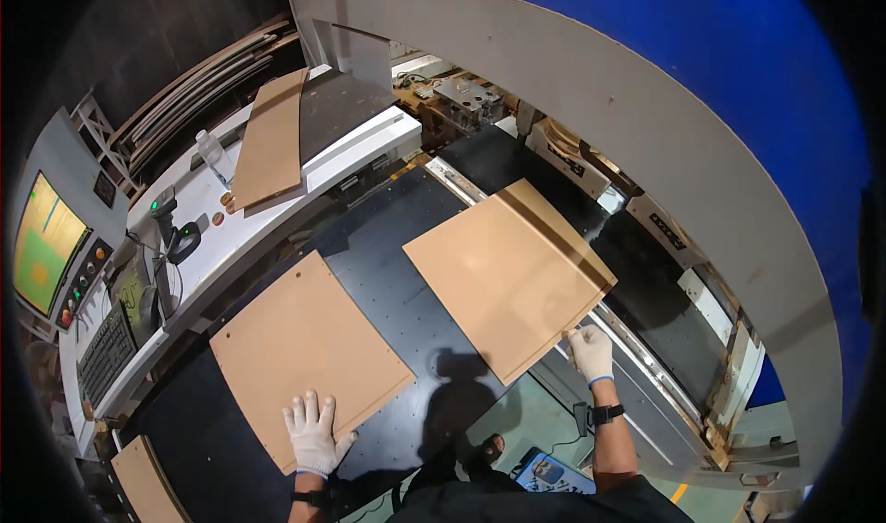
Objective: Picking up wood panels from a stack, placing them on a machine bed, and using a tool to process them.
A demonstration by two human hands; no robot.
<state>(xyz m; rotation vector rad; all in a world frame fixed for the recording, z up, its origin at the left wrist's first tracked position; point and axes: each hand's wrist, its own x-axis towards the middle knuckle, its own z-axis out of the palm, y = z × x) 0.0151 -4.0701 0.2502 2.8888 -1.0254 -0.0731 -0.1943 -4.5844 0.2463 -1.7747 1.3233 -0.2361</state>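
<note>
Two tan wooden panels are in front of me on a black machine table [369, 265] dotted with small holes. My left hand [315, 433], in a white glove, lies flat with fingers spread on the near edge of the left panel [309, 357], which has small dark holes near its far and left corners. The right panel [503, 279] reaches across a metal rail into the machine opening and has a groove along its near right edge. At that edge, my gloved right hand [591, 353] has its fingers curled closed on the panel near its right corner.
A white bench at the left carries a barcode scanner [164, 219], a bottle [210, 151], a keyboard [104, 357] and a long tan board [272, 140]. A screen [51, 242] stands beyond. The grey machine housing [609, 99] arches over the right side. More boards [148, 486] lie lower left.
</note>
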